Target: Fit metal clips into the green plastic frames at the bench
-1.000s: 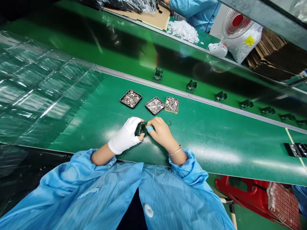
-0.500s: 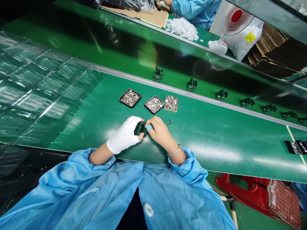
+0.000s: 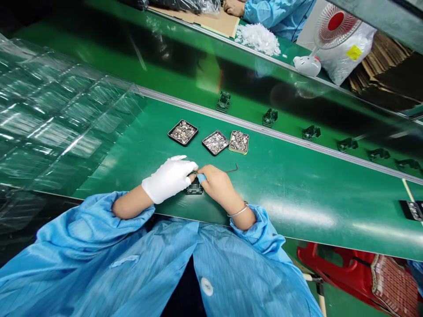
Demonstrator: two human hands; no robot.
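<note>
A small green circuit board assembly is low over the worktable near its front edge, between my hands. My left hand, in a white glove with bare fingertips, grips its upper left side. With thumb and fingers pinched together, my right hand holds the top edge; a blue finger cot covers one digit. The fingertips hide that edge and any small part there. Just beyond my right hand lies an L-shaped hex key, partly hidden. Small metal parts fill a left tray, a middle tray and a right tray.
Several similar boards stand in a row on the green belt behind a metal rail. Stacked clear plastic trays occupy the left. Across the belt are a co-worker's sleeve, white pieces and a fan.
The board has tipped over and come lower toward me, showing its flat side. My left hand has shifted its hold to the upper edge, beside my right fingertips. The view has moved slightly.
</note>
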